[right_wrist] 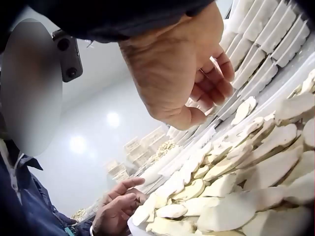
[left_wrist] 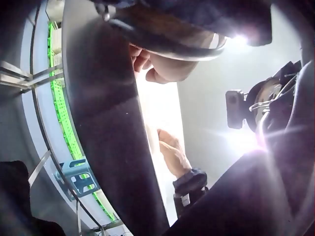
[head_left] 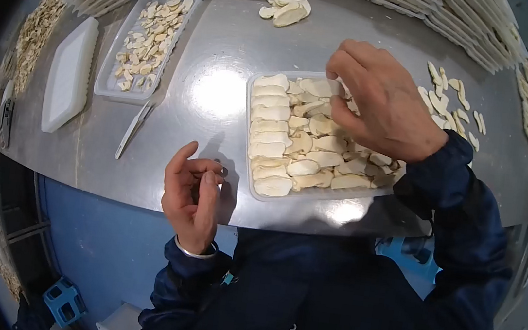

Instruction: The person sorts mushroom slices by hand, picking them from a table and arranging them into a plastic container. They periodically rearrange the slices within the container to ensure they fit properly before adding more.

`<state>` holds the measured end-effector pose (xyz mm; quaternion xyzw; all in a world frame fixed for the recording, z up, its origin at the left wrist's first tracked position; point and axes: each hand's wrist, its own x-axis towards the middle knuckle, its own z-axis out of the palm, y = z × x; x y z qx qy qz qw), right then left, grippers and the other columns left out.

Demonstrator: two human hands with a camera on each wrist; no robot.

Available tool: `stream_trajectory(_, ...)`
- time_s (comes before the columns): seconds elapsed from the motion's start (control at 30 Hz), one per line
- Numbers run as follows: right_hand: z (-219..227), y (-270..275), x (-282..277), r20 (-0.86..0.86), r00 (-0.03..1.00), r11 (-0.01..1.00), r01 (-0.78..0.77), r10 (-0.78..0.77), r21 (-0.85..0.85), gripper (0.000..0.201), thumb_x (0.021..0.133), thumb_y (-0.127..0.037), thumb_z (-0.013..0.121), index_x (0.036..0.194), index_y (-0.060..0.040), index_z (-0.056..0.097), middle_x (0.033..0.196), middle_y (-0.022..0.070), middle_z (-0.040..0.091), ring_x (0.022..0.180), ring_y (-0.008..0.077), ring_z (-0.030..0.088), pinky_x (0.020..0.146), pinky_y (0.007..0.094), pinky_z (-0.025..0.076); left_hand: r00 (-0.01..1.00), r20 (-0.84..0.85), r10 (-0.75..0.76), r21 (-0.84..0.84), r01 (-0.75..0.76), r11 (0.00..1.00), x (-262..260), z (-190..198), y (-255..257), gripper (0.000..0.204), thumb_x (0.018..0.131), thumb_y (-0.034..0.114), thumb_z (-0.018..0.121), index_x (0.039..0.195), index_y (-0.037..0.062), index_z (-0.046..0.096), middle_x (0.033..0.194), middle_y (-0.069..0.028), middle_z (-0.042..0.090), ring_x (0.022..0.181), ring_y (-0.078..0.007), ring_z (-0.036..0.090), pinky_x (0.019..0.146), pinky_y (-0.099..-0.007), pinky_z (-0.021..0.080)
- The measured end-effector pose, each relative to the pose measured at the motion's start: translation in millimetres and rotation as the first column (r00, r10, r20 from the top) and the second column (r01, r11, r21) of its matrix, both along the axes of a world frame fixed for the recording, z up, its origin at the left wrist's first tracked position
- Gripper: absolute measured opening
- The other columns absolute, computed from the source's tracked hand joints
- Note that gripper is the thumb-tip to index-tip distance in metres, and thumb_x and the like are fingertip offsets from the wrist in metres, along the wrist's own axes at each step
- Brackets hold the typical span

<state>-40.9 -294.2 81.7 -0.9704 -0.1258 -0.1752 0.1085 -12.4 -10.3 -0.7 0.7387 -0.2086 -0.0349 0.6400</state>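
Note:
A clear tray (head_left: 248,130) holds rows of pale dried slices (head_left: 272,112), neatly lined along its left side. My right hand (head_left: 381,100) hovers over the tray's upper right part, fingers bent downward; in the right wrist view the right hand (right_wrist: 179,69) is above the slices (right_wrist: 231,206) with nothing visible between its fingers. My left hand (head_left: 193,196) is held left of the tray near the table's front edge, fingers loosely curled and holding nothing visible. The left wrist view shows the left hand (left_wrist: 165,66) partly, in glare.
A second tray (head_left: 103,66) of smaller slices, an upturned white tray (head_left: 69,75) and tweezers (head_left: 134,129) lie to the left. A small slice pile (head_left: 289,10) sits behind; loose slices (head_left: 440,101) lie right. Stacked trays (head_left: 453,20) line the back. A blue stool (head_left: 64,302) stands below.

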Motion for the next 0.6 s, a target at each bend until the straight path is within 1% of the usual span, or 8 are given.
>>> stream_trajectory(0.1,-8,2,11,-0.041,0.999,1.0,0.008,-0.008,-0.016,0.019,0.071,-0.006,0.06,0.085,-0.0002,0.048,0.082,0.0145,0.05,0.078,0.0329,0.053,0.071,0.0428,0.042,1.0,-0.025,-0.015,-0.006,0.015,1.0,0,3,0,0.04,0.094,0.001,0.049,0.133,-0.0033,0.041,0.092,-0.0113,0.062,0.078,-0.0098,0.056,0.071,-0.0217,0.044)
stream_trajectory(0.3,-17,5,20,-0.069,0.997,0.999,0.04,-0.04,-0.007,0.02,0.071,-0.007,0.06,0.086,0.0005,0.05,0.084,0.015,0.052,0.079,0.0328,0.054,0.072,0.0429,0.043,0.999,0.002,-0.042,-0.003,0.042,0.999,2,0,3,0.041,0.094,0.001,0.049,0.134,-0.0032,0.041,0.092,-0.0115,0.062,0.079,-0.0102,0.057,0.072,-0.022,0.045)
stream_trajectory(0.6,-23,7,24,-0.091,0.994,0.998,0.055,-0.056,-0.013,0.019,0.073,-0.008,0.059,0.087,0.0019,0.051,0.084,0.0158,0.053,0.08,0.0327,0.054,0.074,0.043,0.043,0.998,-0.012,-0.054,-0.022,0.054,0.998,2,1,2,0.041,0.094,0.002,0.049,0.134,-0.0033,0.042,0.092,-0.0116,0.062,0.08,-0.0104,0.057,0.074,-0.0227,0.046)
